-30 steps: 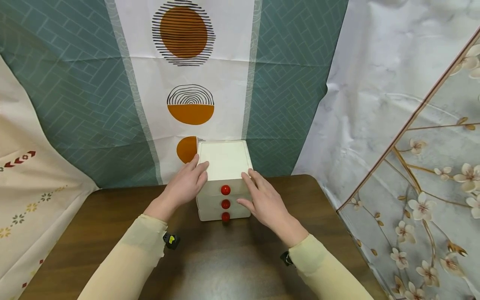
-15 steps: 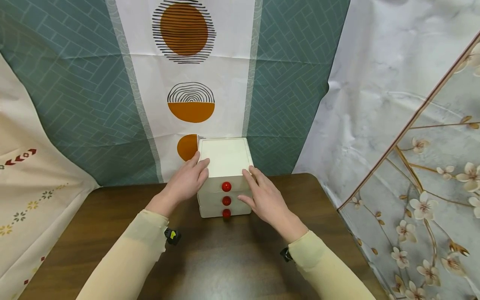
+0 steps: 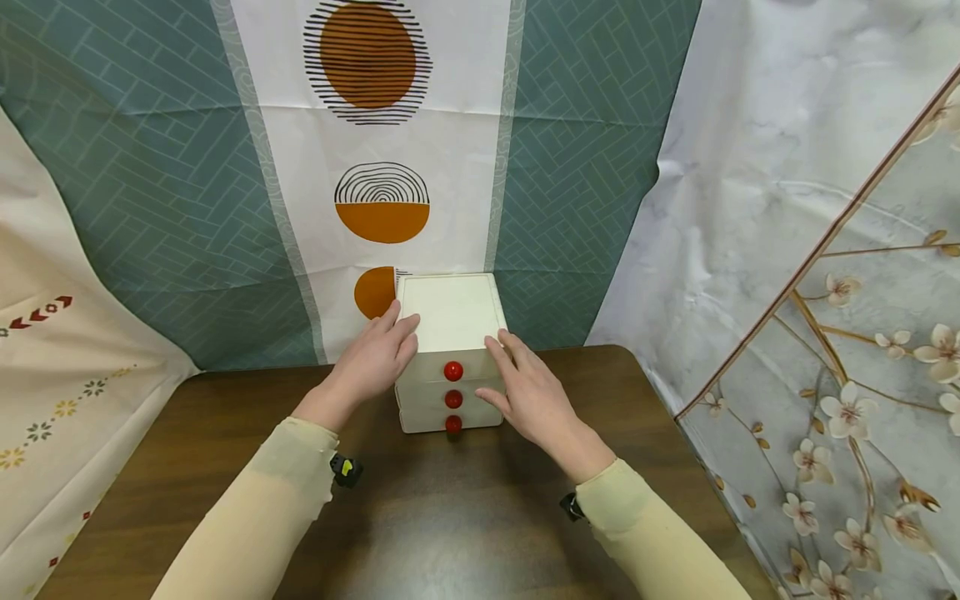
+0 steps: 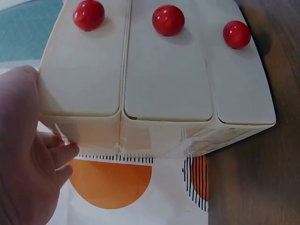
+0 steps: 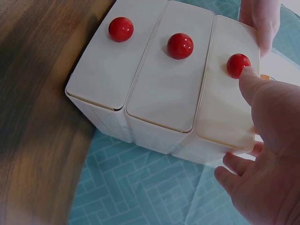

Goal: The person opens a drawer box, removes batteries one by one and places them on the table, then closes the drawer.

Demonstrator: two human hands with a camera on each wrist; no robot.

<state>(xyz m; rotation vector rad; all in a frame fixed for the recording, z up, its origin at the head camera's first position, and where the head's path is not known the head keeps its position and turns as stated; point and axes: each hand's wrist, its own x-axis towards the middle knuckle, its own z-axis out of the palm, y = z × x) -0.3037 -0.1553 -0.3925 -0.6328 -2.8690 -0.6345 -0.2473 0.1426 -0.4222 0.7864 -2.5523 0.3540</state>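
A white three-drawer box (image 3: 450,312) stands at the back of the table, its drawers closed, with red round knobs (image 3: 453,371) down the front. My left hand (image 3: 371,358) rests at its upper left edge, fingers on the side and top corner; the left wrist view shows the hand (image 4: 28,154) against the top drawer's end. My right hand (image 3: 536,400) lies at the upper right edge, fingers extended and thumb in front of the drawers. In the right wrist view, the right hand's thumb (image 5: 251,82) appears close to the top knob; contact with it is unclear.
The brown wooden table (image 3: 427,517) stretches in front of the box. Behind it hangs a teal and white patterned cloth (image 3: 585,167). A floral cloth (image 3: 840,417) hangs at the right and a cream cloth (image 3: 75,333) at the left.
The head view has tilted slightly, so box and cloth sit a little higher or lower in frame. Both hands keep their places on the box.
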